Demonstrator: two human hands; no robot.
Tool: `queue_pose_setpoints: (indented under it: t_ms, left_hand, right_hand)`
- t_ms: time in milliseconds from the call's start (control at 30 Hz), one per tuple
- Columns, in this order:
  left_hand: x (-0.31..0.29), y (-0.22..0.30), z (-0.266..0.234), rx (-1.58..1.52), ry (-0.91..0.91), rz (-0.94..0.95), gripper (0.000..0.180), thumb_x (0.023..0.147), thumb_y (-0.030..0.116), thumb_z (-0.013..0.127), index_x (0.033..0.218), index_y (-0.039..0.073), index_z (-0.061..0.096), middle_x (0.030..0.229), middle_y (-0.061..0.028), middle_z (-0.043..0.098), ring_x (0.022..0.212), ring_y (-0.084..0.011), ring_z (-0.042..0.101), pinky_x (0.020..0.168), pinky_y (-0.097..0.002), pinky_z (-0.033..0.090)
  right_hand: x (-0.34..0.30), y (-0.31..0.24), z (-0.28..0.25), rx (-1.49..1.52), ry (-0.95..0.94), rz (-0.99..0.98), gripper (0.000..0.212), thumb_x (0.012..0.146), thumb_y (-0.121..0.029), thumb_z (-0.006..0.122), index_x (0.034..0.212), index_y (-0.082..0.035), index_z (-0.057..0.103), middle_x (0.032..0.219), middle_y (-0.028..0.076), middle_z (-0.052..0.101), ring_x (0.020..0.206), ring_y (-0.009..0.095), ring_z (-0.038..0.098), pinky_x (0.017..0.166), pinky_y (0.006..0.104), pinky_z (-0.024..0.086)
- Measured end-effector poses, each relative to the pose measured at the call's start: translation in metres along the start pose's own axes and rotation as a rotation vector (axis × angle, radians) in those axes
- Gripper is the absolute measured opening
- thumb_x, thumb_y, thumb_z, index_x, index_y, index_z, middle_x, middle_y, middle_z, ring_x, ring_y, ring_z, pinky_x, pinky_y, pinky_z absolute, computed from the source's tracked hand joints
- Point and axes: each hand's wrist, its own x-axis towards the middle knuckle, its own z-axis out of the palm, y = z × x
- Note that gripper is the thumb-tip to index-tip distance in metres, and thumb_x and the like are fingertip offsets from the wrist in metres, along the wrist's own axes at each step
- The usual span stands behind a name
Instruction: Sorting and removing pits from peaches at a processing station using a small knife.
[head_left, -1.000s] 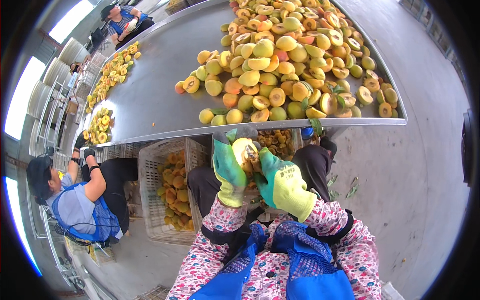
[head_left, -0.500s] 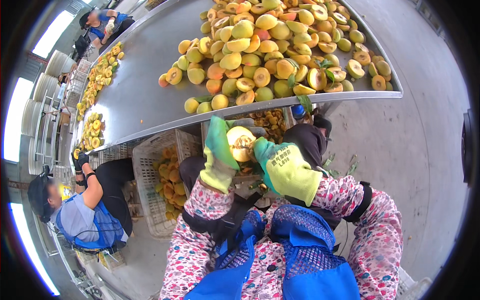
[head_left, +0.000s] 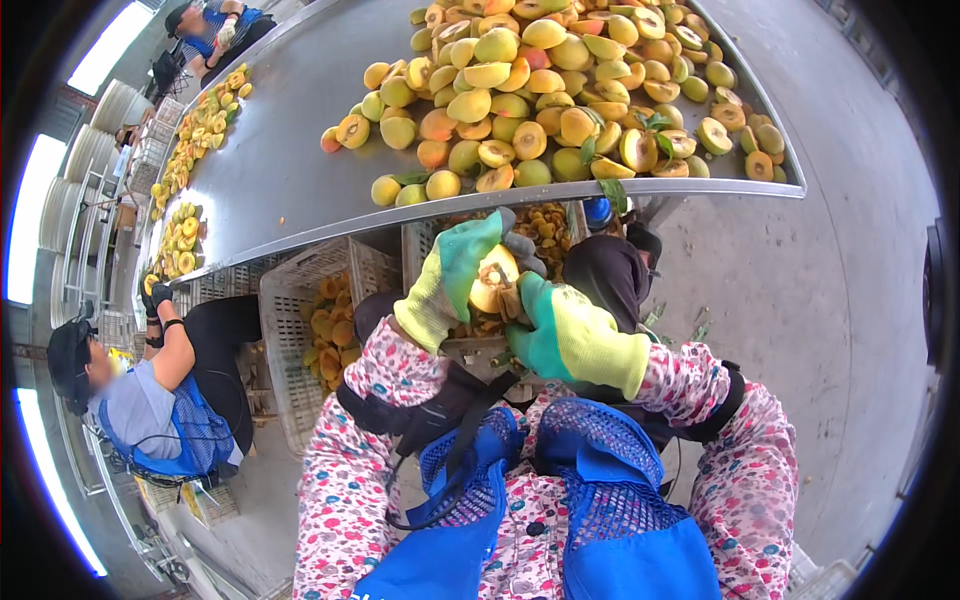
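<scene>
My left hand (head_left: 458, 277), in a green and yellow glove, is closed round a peach half (head_left: 493, 281) with its pale cut face turned up and brown at the core. My right hand (head_left: 578, 335), gloved alike, presses its closed fingers against the near right edge of that cut face. Something small and brownish shows at its fingertips; whether it is a tool or part of the pit I cannot make out. Both hands are just below the near edge of a metal table (head_left: 290, 150), which bears a big heap of halved peaches (head_left: 520, 100).
Beneath the table stand plastic crates, one a white crate (head_left: 285, 330) with peach halves inside. A smaller row of peach halves (head_left: 205, 130) lies along the table's left side. Co-workers sit at the left, and a person in dark clothes (head_left: 605, 275) is close beyond my right hand.
My left hand has rolled over the peach half, tilting its cut face. My right hand has shifted slightly down, its fingers now at the fruit's lower right edge.
</scene>
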Motion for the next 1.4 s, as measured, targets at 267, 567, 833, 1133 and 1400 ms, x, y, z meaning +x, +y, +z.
queue_pose_setpoints:
  t_ms: [267,567,833,1133,1400]
  left_hand:
    - [-0.018,-0.018,0.005,0.467,-0.054,0.341,0.027,0.097,0.020,0.050,0.101,-0.003,0.063,0.096,-0.0137,0.068,0.085,-0.0174,0.063,0.077,-0.0307,0.052]
    - [-0.023,-0.040,-0.002,0.058,-0.078,0.358,0.027,0.097,0.022,0.053,0.104,-0.003,0.061,0.098,-0.0181,0.066,0.087,-0.0235,0.065,0.079,-0.0361,0.054]
    - [-0.008,-0.049,-0.015,0.082,0.466,0.642,0.022,0.097,0.016,0.049,0.105,-0.002,0.060,0.093,-0.0133,0.067,0.068,-0.0204,0.064,0.059,-0.0306,0.054]
    - [-0.092,0.017,-0.140,0.748,1.043,0.619,0.022,0.091,0.018,0.054,0.093,-0.001,0.065,0.087,-0.0092,0.066,0.070,-0.0174,0.061,0.067,-0.0312,0.049]
    - [-0.016,0.061,-0.160,1.275,0.985,0.612,0.027,0.083,0.024,0.060,0.103,0.005,0.065,0.103,-0.0172,0.065,0.096,-0.0351,0.062,0.082,-0.0401,0.049]
  right_hand:
    - [-0.010,0.003,-0.004,0.631,-0.318,0.278,0.030,0.077,-0.020,0.064,0.099,0.000,0.059,0.074,0.003,0.062,0.062,0.011,0.057,0.056,0.0271,0.047]
    - [-0.009,0.000,-0.005,1.005,-0.461,0.233,0.022,0.084,-0.017,0.062,0.099,-0.001,0.059,0.072,0.005,0.060,0.056,0.011,0.056,0.048,0.0243,0.044]
    - [-0.003,-0.005,0.026,1.538,-0.311,0.352,0.024,0.087,-0.015,0.060,0.105,0.000,0.054,0.071,0.004,0.057,0.049,0.010,0.049,0.044,0.0223,0.040]
    - [0.029,0.054,0.059,0.327,-0.119,0.230,0.024,0.079,-0.018,0.065,0.093,-0.001,0.056,0.074,0.002,0.059,0.068,0.010,0.057,0.061,0.0275,0.047]
    - [0.075,0.069,0.045,1.623,-0.182,0.513,0.023,0.088,-0.019,0.061,0.105,-0.005,0.057,0.085,0.006,0.060,0.067,0.014,0.057,0.058,0.0255,0.046]
